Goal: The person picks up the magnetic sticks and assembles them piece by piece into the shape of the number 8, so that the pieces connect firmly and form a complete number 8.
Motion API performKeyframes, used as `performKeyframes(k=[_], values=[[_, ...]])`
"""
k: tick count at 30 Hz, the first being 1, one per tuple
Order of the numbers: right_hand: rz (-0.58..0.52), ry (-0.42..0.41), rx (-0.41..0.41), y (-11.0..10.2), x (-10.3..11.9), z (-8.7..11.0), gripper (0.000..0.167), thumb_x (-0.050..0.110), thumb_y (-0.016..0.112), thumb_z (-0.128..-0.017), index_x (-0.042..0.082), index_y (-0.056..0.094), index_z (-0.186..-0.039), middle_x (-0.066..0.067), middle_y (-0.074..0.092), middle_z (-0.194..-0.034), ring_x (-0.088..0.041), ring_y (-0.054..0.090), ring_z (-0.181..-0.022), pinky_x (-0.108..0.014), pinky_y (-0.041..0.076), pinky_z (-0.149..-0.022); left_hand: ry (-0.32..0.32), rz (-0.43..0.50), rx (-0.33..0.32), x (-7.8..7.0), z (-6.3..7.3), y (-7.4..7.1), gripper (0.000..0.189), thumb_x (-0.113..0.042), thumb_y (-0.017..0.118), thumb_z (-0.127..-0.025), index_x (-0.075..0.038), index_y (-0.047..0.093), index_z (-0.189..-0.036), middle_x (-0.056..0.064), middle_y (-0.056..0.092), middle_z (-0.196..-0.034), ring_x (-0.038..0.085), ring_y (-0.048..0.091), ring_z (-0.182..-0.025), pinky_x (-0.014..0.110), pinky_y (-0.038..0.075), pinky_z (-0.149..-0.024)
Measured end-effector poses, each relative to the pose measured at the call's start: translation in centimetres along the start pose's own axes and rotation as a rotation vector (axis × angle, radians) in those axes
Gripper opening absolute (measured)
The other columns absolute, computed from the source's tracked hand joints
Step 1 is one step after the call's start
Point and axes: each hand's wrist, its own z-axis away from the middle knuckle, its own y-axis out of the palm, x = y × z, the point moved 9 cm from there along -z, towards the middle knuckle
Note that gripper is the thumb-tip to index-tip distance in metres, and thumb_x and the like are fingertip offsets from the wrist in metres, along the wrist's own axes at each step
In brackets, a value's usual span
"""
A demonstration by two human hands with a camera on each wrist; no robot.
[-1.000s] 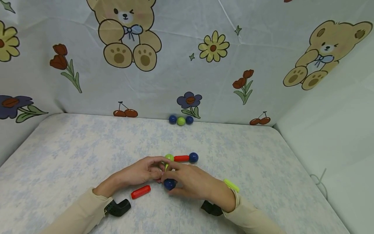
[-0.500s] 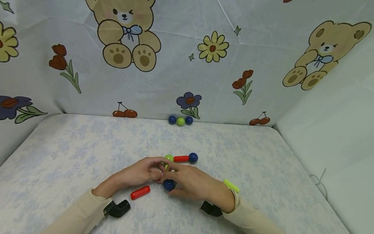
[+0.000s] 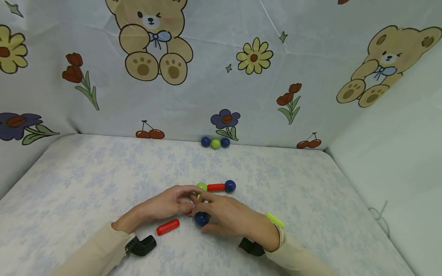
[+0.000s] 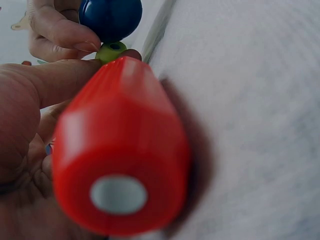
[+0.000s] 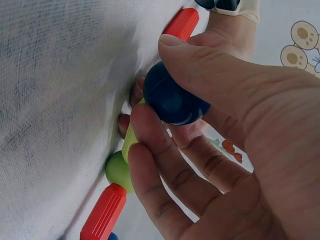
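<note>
My right hand [image 3: 231, 214] holds a dark blue ball [image 5: 172, 100] between thumb and fingers. Just beyond it, my left hand [image 3: 169, 203] pinches a yellow-green rod [image 5: 129, 142], its fingertips showing behind the rod in the right wrist view. One end of that rod meets a green ball [image 3: 202, 186]; the other points at the blue ball, where fingers partly cover the joint. From the green ball a red rod [image 3: 216, 187] runs right to a second blue ball [image 3: 230, 186]. The left wrist view shows the green rod's holed end [image 4: 116, 46] close under the held ball.
A loose red rod [image 3: 168, 227] lies in front of my left hand, large in the left wrist view. A yellow-green rod [image 3: 275, 220] lies beside my right wrist. Two blue balls [image 3: 205, 142] flank a green one [image 3: 215, 143] at the table's back edge, against the printed cloth [image 3: 193, 103].
Both hands stay almost still around the blue ball and the green rod. The head view shifts slightly, moving the whole scene a little to the right.
</note>
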Motion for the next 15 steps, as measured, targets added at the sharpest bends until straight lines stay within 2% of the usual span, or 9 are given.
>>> performKeyframes(k=[3,10,15], values=[[-0.009,-0.010,-0.002,-0.03,0.06,-0.08,0.036,0.030,0.080,-0.092,0.020,0.070,-0.126,-0.003,0.054,-0.143,0.001,0.061,-0.081,-0.017,0.051,-0.079,-0.005,0.002,-0.004,-0.06,0.06,-0.08,0.045,0.001,0.054,-0.100,-0.004,0.053,-0.145,0.014,0.063,-0.116,0.020,0.065,-0.092,0.026,0.052,-0.084],[-0.036,0.006,0.018,0.01,-0.07,-0.01,0.037,0.027,0.079,-0.094,0.020,0.069,-0.129,-0.009,0.045,-0.157,0.000,0.064,-0.087,-0.017,0.051,-0.082,-0.010,0.032,0.005,0.03,0.16,-0.14,0.045,0.000,0.056,-0.100,-0.003,0.053,-0.144,0.015,0.061,-0.116,0.016,0.066,-0.088,0.025,0.053,-0.084],[-0.033,0.040,0.036,-0.25,-0.51,0.51,0.039,0.029,0.078,-0.094,0.021,0.068,-0.131,-0.009,0.041,-0.162,0.001,0.064,-0.090,-0.018,0.051,-0.080,-0.013,0.059,0.011,0.29,-0.17,0.02,0.044,-0.003,0.058,-0.102,-0.003,0.053,-0.145,0.014,0.061,-0.115,0.016,0.066,-0.091,0.025,0.054,-0.085]])
